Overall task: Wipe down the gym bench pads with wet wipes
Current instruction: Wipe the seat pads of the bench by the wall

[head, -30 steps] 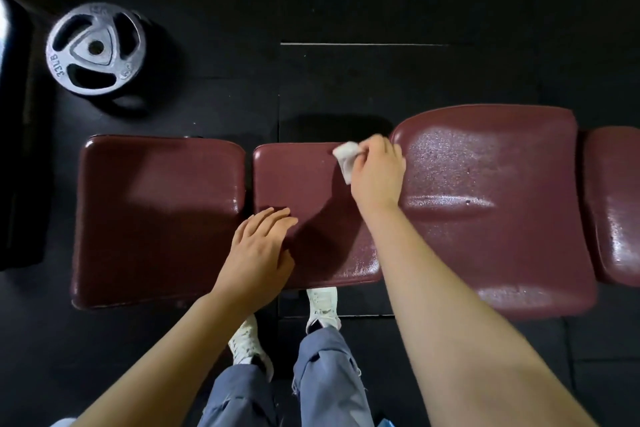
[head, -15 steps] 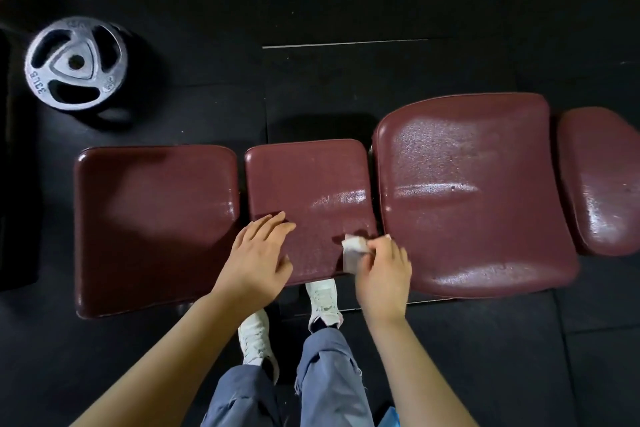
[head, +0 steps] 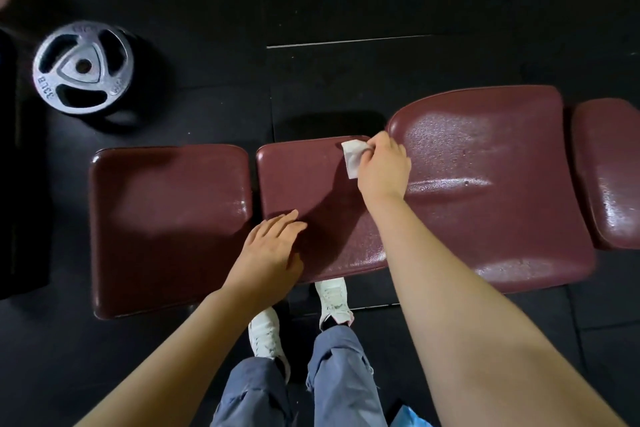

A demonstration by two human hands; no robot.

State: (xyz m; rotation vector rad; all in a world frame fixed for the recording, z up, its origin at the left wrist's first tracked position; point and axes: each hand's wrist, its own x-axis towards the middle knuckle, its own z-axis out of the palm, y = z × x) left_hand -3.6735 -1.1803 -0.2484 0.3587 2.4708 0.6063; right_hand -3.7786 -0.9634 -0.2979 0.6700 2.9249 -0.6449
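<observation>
A dark red gym bench runs left to right, made of a left pad (head: 166,218), a narrow middle pad (head: 304,180), a large raised pad (head: 491,191) and a far right pad (head: 609,170). My right hand (head: 382,166) grips a folded white wet wipe (head: 354,156) at the far right corner of the middle pad. The wipe lies against the pad surface. Flat on the middle pad's near left part rests my left hand (head: 273,253), fingers straight, holding nothing. The large pad and far right pad shine with wet streaks.
A grey weight plate (head: 83,68) lies on the black rubber floor at the back left. A dark object (head: 17,166) stands along the left edge. My white shoes (head: 266,333) and grey trousers are under the bench's near edge. A blue packet (head: 410,418) shows at the bottom.
My right hand has slid the wipe from the near edge of the middle pad back to its far right corner. The left hand has stayed in place.
</observation>
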